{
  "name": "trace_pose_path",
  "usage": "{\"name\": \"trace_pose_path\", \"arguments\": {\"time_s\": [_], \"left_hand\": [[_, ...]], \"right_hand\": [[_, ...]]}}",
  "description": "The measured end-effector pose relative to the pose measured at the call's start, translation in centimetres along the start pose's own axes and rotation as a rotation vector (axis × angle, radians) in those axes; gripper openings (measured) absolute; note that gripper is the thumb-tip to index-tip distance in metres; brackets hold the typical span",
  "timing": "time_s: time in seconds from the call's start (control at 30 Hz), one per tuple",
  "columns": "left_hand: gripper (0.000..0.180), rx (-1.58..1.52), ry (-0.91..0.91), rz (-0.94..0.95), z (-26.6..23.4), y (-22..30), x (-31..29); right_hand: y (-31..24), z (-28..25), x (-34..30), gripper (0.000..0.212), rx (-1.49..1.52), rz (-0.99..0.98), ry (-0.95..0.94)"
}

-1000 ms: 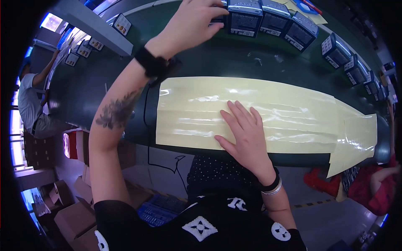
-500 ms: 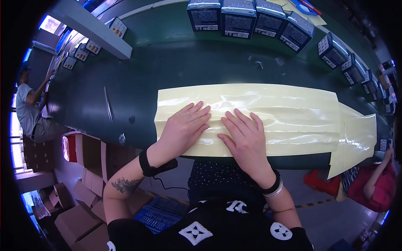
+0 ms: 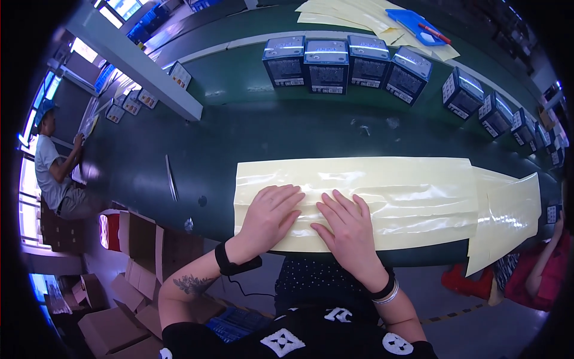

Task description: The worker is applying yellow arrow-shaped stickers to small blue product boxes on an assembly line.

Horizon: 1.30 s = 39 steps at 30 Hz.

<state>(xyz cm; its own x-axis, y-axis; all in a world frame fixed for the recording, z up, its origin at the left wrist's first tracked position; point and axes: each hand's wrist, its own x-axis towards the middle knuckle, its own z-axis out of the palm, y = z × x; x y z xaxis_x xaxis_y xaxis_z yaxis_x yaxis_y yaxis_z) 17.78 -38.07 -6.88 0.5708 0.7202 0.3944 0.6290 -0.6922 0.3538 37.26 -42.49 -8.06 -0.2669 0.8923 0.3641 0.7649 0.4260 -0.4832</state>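
Glossy pale yellow sheets point(image 3: 418, 197) lie lengthwise along the near side of the dark green table, with creases across them. A further yellow sheet point(image 3: 508, 209) overlaps their right end at an angle and hangs past the table's near edge. My left hand point(image 3: 266, 216) rests flat on the left part of the sheets, fingers extended and pointing right. Beside it my right hand point(image 3: 348, 232) lies on the same surface, fingers spread, thumb toward the left hand. Neither hand holds anything. Metal tweezers point(image 3: 171, 178) lie to the left of the sheets.
Dark blue boxes point(image 3: 326, 69) line the table's far side. Behind them are more yellow sheets point(image 3: 353, 18) and a blue tray point(image 3: 415, 27) with a red pen. A grey post point(image 3: 143, 69) rises at left. Co-workers sit at far left and right; cardboard boxes point(image 3: 113, 323) stand below left.
The view has tilted up, so the table and everything on it appear lower, with more of the far side showing. My hands stay on nearly the same spots of the sheets.
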Motion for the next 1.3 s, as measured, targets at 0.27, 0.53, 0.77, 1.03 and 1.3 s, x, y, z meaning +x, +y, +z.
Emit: {"name": "trace_pose_path", "arguments": {"time_s": [0.27, 0.53, 0.77, 1.03, 1.3], "left_hand": [[0.025, 0.124, -0.073, 0.118, 0.5, 0.2, -0.9], [0.015, -0.028, -0.126, -0.022, -0.6, 1.0, -0.4], [0.008, -0.152, -0.107, -0.097, -5.7, 1.4, 5.5], [0.012, -0.160, -0.069, -0.091, -4.9, -5.5, 18.4], [0.012, -0.074, 0.074, -0.073, -0.2, -9.5, 22.9]], "right_hand": [[0.9, 0.1, -0.9, 0.035, 0.026, -0.010, 0.011], [1.3, -0.7, -1.1, 0.035, 0.039, -0.014, 0.017], [1.7, -1.4, -1.4, 0.035, 0.030, -0.027, 0.026], [2.4, -1.8, -1.9, 0.034, 0.059, -0.023, 0.026], [3.5, -2.0, -2.4, 0.033, 0.069, -0.014, 0.029]]}}
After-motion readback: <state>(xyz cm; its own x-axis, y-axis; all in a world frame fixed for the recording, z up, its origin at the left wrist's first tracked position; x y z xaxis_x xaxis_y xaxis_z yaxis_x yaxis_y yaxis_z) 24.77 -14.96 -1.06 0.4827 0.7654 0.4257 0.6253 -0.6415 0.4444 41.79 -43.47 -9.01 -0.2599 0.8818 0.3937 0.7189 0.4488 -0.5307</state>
